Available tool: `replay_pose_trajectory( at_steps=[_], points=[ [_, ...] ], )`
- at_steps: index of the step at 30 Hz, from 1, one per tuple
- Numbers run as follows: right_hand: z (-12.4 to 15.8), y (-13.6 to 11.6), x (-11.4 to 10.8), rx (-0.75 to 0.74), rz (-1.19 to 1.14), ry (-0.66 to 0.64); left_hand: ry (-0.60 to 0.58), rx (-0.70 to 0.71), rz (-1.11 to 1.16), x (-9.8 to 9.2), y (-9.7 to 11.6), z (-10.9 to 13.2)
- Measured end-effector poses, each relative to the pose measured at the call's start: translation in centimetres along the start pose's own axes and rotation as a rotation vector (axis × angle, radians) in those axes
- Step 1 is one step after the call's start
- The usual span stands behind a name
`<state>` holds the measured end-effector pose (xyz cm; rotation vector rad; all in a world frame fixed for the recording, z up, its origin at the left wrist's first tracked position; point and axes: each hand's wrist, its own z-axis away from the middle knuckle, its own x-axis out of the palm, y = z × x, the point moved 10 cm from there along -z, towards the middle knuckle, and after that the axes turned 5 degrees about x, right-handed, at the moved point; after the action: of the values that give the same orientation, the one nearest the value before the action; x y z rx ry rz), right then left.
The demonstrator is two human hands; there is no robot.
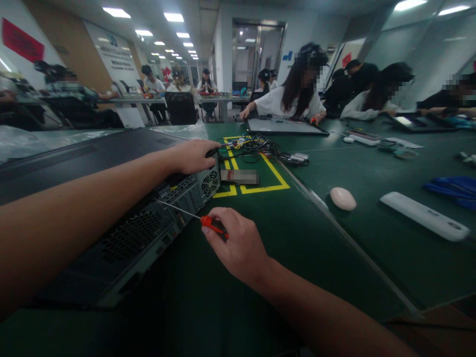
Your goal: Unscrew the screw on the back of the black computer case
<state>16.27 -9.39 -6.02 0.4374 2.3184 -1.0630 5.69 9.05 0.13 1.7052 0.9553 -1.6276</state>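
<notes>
A black desktop computer case [130,144] lies on its side at the left, its grey rear panel with vents and slots turned toward me. My left hand [195,156] grips the far rear corner of the case, fingers bent over the edge; the fingertips are partly hidden. In my right hand [236,240] is a screwdriver [211,225] with a red and black handle, held between thumb and fingers. Its thin metal shaft points left to the upper edge of the rear panel. The tip meets the panel in shadow, so I cannot tell if it sits in a screw.
Beyond the case lie a tangle of cables [260,146] and a small box [240,177] inside yellow tape lines. To the right are a pale computer mouse [342,198], a white power strip [424,215] and blue material [451,191]. Across the table a person [301,99] handles a flat panel.
</notes>
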Motion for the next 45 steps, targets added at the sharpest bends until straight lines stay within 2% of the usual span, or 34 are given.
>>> replay_pose_trajectory(
  at_steps=[21, 33, 39, 45],
  points=[
    [0.03, 0.0, -0.11, 0.011, -0.013, 0.019, -0.017, -0.007, 0.009, -0.19, 0.4, 0.25],
    [-0.16, -0.1, 0.09, 0.033, 0.014, -0.033, -0.013, 0.004, 0.002, -0.14, 0.22, 0.19],
    [0.04, 0.2, 0.32, 0.05, -0.089, -0.036, -0.019, -0.006, -0.002, -0.24, 0.48, 0.29],
    [0.02, 0.47, 0.73, 0.064, -0.077, -0.065, -0.011, 0.003, 0.01, -0.33, 0.59, 0.29]
  ],
)
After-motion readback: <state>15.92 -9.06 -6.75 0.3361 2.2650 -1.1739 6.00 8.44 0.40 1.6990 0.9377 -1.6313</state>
